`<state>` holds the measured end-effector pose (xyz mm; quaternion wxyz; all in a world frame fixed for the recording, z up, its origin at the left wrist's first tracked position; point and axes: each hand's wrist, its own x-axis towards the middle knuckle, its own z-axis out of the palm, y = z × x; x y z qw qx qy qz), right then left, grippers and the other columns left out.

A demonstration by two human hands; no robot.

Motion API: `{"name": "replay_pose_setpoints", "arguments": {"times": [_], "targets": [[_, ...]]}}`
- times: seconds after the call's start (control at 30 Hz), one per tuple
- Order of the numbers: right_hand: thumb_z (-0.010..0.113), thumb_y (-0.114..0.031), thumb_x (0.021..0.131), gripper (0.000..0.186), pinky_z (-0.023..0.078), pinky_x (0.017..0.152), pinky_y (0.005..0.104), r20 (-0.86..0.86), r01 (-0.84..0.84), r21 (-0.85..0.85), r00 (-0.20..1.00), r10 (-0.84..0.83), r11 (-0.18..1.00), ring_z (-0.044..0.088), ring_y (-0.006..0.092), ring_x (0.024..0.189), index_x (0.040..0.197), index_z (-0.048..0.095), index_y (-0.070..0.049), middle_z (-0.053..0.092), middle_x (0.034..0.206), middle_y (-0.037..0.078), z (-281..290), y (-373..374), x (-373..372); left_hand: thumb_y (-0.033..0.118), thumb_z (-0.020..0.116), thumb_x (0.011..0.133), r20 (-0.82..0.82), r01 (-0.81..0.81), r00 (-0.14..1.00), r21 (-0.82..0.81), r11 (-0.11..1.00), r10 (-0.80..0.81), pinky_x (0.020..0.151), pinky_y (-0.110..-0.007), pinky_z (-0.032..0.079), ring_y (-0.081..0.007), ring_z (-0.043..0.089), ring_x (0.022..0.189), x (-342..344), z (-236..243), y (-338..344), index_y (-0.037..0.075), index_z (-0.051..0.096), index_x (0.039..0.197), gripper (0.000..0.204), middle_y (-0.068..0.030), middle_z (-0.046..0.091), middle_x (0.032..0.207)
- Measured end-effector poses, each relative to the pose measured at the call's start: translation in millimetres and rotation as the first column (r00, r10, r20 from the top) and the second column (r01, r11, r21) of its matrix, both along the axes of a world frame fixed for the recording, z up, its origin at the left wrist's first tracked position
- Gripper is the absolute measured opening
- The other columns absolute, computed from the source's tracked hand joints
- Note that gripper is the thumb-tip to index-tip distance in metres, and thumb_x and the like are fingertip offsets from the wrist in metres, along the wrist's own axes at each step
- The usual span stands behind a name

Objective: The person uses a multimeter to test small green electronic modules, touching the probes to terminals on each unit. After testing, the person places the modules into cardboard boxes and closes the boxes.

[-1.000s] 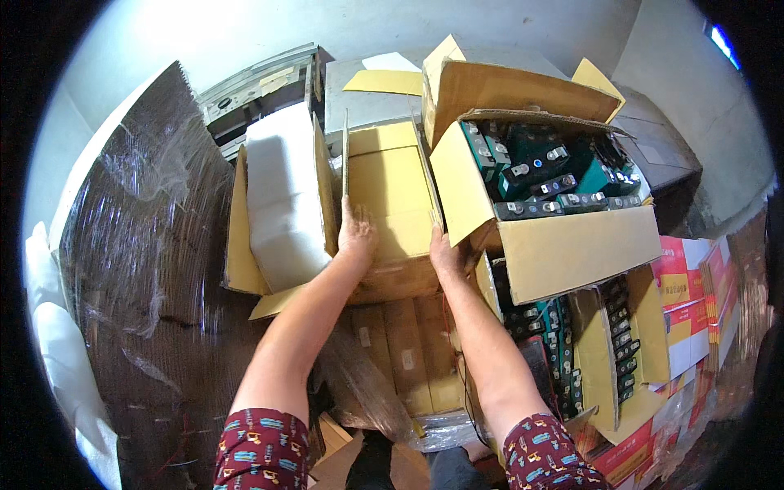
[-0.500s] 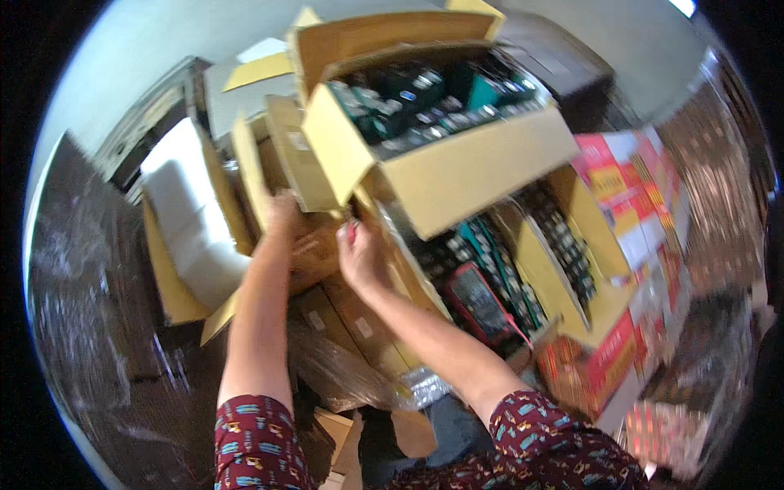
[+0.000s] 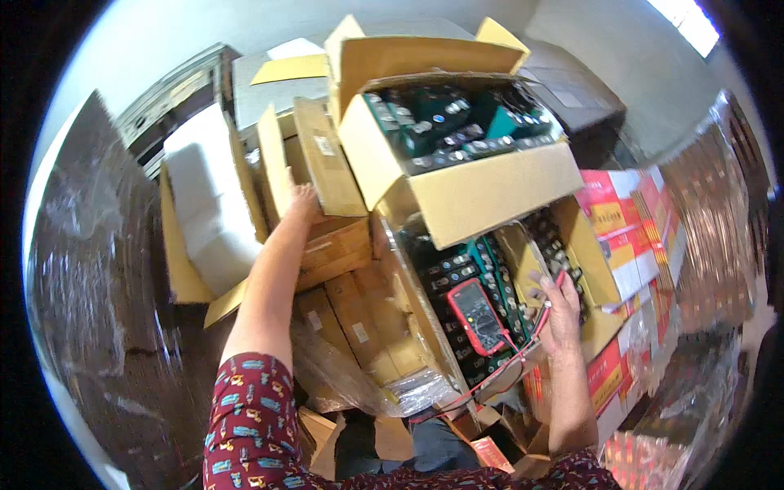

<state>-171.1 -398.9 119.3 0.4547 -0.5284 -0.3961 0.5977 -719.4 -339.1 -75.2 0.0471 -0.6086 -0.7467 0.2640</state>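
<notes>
Head view, status query: where do the hands sit?

Reply: left hand [image 3: 300,198] is at roughly 11 o'clock from frame centre, fingers spread flat on the flap of the small brown carton [image 3: 327,237]. Nothing is enclosed; it presses rather than grips. Right hand [image 3: 562,306] is at about 4 o'clock, fingers curled around the red test leads [image 3: 523,347] beside the lower open carton [image 3: 588,269].

Query: where is the meter, and how does it lie?

Reply: the red multimeter [image 3: 478,317] rests on the rows of dark cylindrical cells [image 3: 457,278] inside that lower carton. Its long axis runs from 11 o'clock to 5 o'clock, display end farther from the person. It lies just beside the right hand, at that hand's 9 o'clock, apart from the palm but joined to it through the leads.

Query: which hand is nearer?

Reply: the right, clearly; the left is well apart, across the carton wall.

Query: surroundings?

Reply: a large open carton [image 3: 482,196] of teal and dark parts overhangs the meter at 12 o'clock. White foam block [image 3: 208,204] stands at 9 o'clock, red boxes [image 3: 629,229] at 3 o'clock
</notes>
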Motion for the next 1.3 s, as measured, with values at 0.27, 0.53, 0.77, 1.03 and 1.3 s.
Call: {"name": "replay_pose_setpoints", "arguments": {"times": [0.27,0.53,0.77,1.03,1.3], "targets": [[0.064,0.017,0.079,0.090,0.053,0.094,0.0299,0.178,-0.019,0.091,0.984,0.002,0.996,0.060,0.0193,0.110,0.159,0.027,0.001,0.055,0.135,0.013,-92,16,52,0.086,0.061,0.078,0.393,-0.133,0.909,-0.041,0.990,0.138,0.115,-0.070,0.025,-0.0279,0.068,0.117,27,101,-7,0.005,0.068,0.124,0.094,-0.0132,0.074,0.119],[0.069,-0.001,0.087,0.058,0.043,0.110,0.0401,0.739,-0.224,0.475,0.626,-0.248,0.851,0.057,0.0276,0.125,0.142,0.052,0.002,0.057,0.139,0.019,-88,0,35,0.038,0.071,0.091,0.582,-0.068,0.813,0.066,0.995,0.017,0.092,-0.048,0.056,-0.0361,0.069,0.110,100,92,-114,0.009,0.058,0.126,0.047,-0.0177,0.070,0.111],[0.062,-0.002,0.091,0.024,0.056,0.090,0.0413,0.564,-0.621,0.731,0.783,0.263,0.283,0.071,0.0359,0.100,0.113,0.072,0.001,0.073,0.109,0.020,3,-77,-201,0.056,0.052,0.100,0.774,-0.320,0.624,0.120,0.940,0.113,0.114,-0.057,0.039,-0.0360,0.047,0.140,75,39,-164,0.007,0.049,0.144,0.066,-0.0194,0.051,0.146],[0.057,0.002,0.086,0.035,0.050,0.101,0.0484,0.894,-0.907,0.033,0.214,0.393,0.420,0.062,0.0420,0.116,0.118,0.070,0.000,0.070,0.118,0.023,-140,1,-346,0.044,0.076,0.087,0.681,-0.326,0.721,0.170,0.930,0.128,0.117,-0.060,0.035,-0.0353,0.032,0.151,98,1,-148,0.009,0.028,0.159,0.094,-0.0156,0.027,0.166],[0.076,-0.005,0.079,0.062,0.039,0.118,0.0450,0.998,-0.967,-0.006,0.011,0.067,0.254,0.048,0.0365,0.133,0.137,0.057,-0.002,0.052,0.137,0.021,-169,25,-338,0.032,0.092,0.064,0.602,-0.392,0.790,0.347,0.852,0.118,0.082,-0.051,0.053,-0.0367,0.069,0.097,79,-35,-134,0.012,0.050,0.135,0.084,-0.0119,0.052,0.135]]}}
